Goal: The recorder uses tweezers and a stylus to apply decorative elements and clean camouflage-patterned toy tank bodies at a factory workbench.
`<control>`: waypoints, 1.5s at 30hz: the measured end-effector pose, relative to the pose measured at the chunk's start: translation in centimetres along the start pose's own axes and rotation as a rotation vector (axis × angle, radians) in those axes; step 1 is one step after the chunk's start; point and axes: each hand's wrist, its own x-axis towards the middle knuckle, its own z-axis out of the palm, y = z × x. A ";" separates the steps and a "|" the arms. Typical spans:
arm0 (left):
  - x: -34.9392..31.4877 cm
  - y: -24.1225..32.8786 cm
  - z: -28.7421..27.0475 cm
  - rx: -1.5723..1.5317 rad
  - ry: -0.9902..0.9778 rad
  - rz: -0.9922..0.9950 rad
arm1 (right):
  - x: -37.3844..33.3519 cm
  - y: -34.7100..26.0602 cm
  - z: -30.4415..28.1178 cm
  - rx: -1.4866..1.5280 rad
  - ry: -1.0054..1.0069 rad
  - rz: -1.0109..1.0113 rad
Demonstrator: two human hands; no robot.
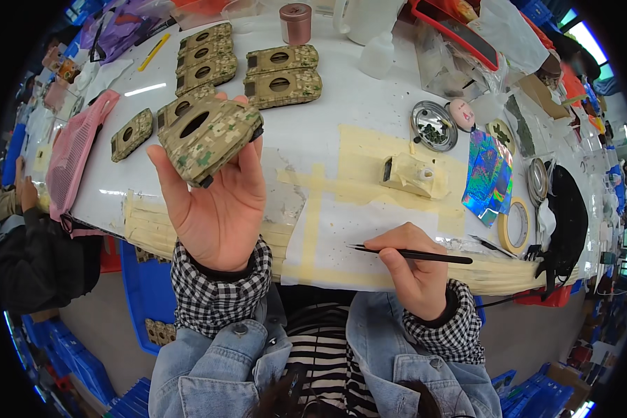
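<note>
My left hand (219, 216), palm up, holds a camouflage-patterned plastic housing (212, 150) with a dark oval hole, raised above the table. In my right hand (421, 275) is a pair of black tweezers (435, 257), its tips pointing left over a white paper sheet (327, 240) with small specks on it. Whether the tips grip anything is too small to tell. More camouflage housings (285, 89) of the same kind lie in rows beyond my left hand, and a single one (132, 135) sits to its left.
A tape-covered block (416, 175) stands past my right hand, with a round metal dish (433, 127) of small dark green pieces behind it. Shiny holographic sheets (488, 174), a masking tape roll (514, 226) and a black pouch (568, 223) lie rightward. A blue tray (143, 299) sits below the table edge.
</note>
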 end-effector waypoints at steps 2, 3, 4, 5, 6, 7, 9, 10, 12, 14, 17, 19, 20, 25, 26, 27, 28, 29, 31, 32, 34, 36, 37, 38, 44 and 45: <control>0.0 0.1 0.0 -0.003 -0.004 0.013 | 0.0 0.0 0.0 -0.003 0.000 0.002; 0.0 0.1 -0.1 0.004 -0.008 0.015 | 0.0 0.0 0.0 -0.007 -0.002 0.001; 0.0 0.1 -0.1 0.010 -0.012 0.016 | 0.0 0.0 0.0 -0.009 -0.002 -0.002; -0.1 0.1 -0.1 0.017 -0.016 0.018 | 0.0 -0.1 0.0 -0.012 -0.003 -0.006; -0.1 0.0 -0.2 0.040 -0.013 0.017 | 0.0 -0.1 0.0 -0.014 -0.002 -0.009; 0.0 -0.1 -0.4 0.063 -0.011 0.016 | 0.0 0.1 0.0 -0.022 0.001 -0.017; -0.1 -0.4 -0.4 0.164 0.036 -0.012 | 0.0 0.2 0.1 -0.038 0.005 -0.034; -0.2 -0.6 -0.2 0.243 0.081 -0.039 | 0.1 0.1 0.1 -0.048 0.000 -0.040; -0.2 -1.0 -0.2 0.393 0.195 -0.092 | 0.2 -0.2 0.1 -0.069 -0.010 -0.054; -0.3 -1.1 -0.1 0.539 0.241 -0.147 | 0.2 -0.2 0.1 -0.076 -0.017 -0.058; -0.2 -1.4 0.3 0.628 0.264 -0.161 | 0.3 -0.1 0.2 -0.082 -0.019 -0.061; -0.3 -1.5 0.4 0.645 0.256 -0.154 | 0.3 -0.1 0.2 -0.088 -0.019 -0.064; -0.3 -1.6 0.5 0.649 0.257 -0.151 | 0.3 -0.1 0.2 -0.090 -0.020 -0.066; -0.3 -1.6 0.5 0.665 0.257 -0.157 | 0.2 -0.1 0.2 -0.090 -0.029 -0.058; -0.4 -1.6 0.6 0.671 0.260 -0.157 | 0.2 -0.2 0.2 -0.084 -0.029 -0.054; -0.4 -1.6 0.6 0.676 0.262 -0.158 | 0.2 -0.2 0.2 -0.079 -0.029 -0.050; -0.4 -1.6 0.6 0.681 0.265 -0.159 | 0.2 -0.2 0.2 -0.084 -0.032 -0.054; -0.4 -1.6 0.6 0.682 0.265 -0.158 | 0.2 -0.2 0.1 -0.090 -0.034 -0.059; -0.4 -1.7 0.6 0.685 0.270 -0.156 | 0.3 -0.1 0.1 -0.092 -0.041 -0.060; -0.3 -1.7 0.6 0.688 0.272 -0.155 | 0.3 -0.1 0.1 -0.090 -0.043 -0.058; -0.3 -1.7 0.6 0.692 0.271 -0.154 | 0.3 -0.1 0.1 -0.088 -0.043 -0.060; -0.3 -1.7 0.6 0.689 0.270 -0.161 | 0.3 -0.2 0.1 -0.085 -0.044 -0.063; -0.4 -1.6 0.6 0.688 0.269 -0.165 | 0.3 -0.1 0.1 -0.087 -0.042 -0.064; -0.4 -1.7 0.6 0.686 0.268 -0.163 | 0.3 -0.1 0.1 -0.089 -0.041 -0.065; -0.4 -1.7 0.6 0.684 0.274 -0.151 | 0.3 -0.1 0.1 -0.091 -0.040 -0.069; -0.4 -1.7 0.5 0.683 0.272 -0.154 | 0.3 -0.1 0.2 -0.093 -0.039 -0.071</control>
